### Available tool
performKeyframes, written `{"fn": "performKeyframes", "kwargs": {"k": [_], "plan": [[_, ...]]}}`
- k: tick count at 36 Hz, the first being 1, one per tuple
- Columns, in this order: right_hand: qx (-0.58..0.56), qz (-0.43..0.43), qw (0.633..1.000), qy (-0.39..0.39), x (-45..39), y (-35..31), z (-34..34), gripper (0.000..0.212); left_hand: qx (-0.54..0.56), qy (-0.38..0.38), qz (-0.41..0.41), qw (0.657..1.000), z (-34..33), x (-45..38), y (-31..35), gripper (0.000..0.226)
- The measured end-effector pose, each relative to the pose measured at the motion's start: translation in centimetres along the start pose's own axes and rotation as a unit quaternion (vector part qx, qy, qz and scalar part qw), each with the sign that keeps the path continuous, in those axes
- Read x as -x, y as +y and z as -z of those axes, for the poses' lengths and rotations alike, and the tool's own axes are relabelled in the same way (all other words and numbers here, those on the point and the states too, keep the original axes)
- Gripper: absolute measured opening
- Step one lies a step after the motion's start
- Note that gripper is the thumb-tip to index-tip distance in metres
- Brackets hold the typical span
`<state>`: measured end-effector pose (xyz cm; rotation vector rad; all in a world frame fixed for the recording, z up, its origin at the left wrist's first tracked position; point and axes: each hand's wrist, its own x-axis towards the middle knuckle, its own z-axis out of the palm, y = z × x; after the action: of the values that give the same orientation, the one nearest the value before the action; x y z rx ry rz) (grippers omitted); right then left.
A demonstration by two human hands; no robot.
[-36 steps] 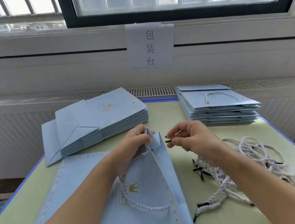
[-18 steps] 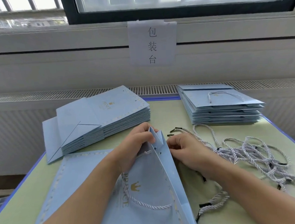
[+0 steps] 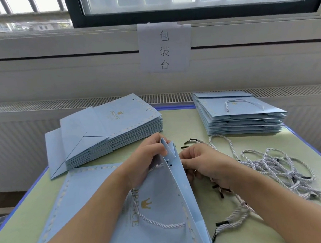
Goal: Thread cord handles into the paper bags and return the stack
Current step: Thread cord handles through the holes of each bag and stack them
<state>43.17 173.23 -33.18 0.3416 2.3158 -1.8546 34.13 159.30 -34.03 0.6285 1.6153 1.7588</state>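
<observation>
Head view, single frame. I note the blue paper bag (image 3: pixel 159 204) in work standing partly opened on the green surface (image 3: pixel 183 124), its mouth end pointing away from me, gusset folded in a V at the top. One white cord handle (image 3: pixel 156 222) is already through its near face and hangs in a loop across the gold crown print. Two small holes show just below the V.

Left hand (image 3: pixel 148 156) is closed, pinching the bag's top edge between thumb and fingers. Right hand (image 3: pixel 204 165) is curled shut against the bag's right side wall; I cannot tell what it grips, as the fingertips are hidden behind the paper.

Another flat bag (image 3: pixel 76 189) lies under my left forearm. Far left: a stack of flat bags (image 3: pixel 110 131), no cord visible on the top one. Far right: a second stack (image 3: pixel 242 117), the top bag carrying a cord loop. Loose pile of white cords (image 3: pixel 272 168) with black tips lies on the surface to the right of the right hand, some strands running under the wrist. A paper sign (image 3: pixel 164 47) is taped to the wall below the window.
</observation>
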Motion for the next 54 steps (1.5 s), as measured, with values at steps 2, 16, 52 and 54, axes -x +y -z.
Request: {"fn": "performKeyframes", "kwargs": {"k": [2, 16, 52, 54], "plan": [[0.001, 0.009, 1.0, -0.002, -0.1, 0.1, 0.0, 0.021, 0.011, 0.0, 0.0, 1.0, -0.1, 0.0, 0.0, 0.017], [-0.033, 0.038, 0.998, -0.027, -0.1, 0.6, -0.4, 0.018, -0.004, -0.029, 0.003, 1.0, 0.2, 0.0, -0.1, 0.019], [-0.023, 0.089, 0.996, -0.004, 0.5, 1.5, -0.7, 0.024, -0.035, -0.018, 0.019, 0.999, -0.1, -0.3, -0.4, 0.029], [-0.002, 0.106, 0.994, 0.018, 0.5, 1.5, -1.0, 0.023, -0.035, -0.021, 0.018, 0.999, -0.1, -0.3, -0.4, 0.029]]}}
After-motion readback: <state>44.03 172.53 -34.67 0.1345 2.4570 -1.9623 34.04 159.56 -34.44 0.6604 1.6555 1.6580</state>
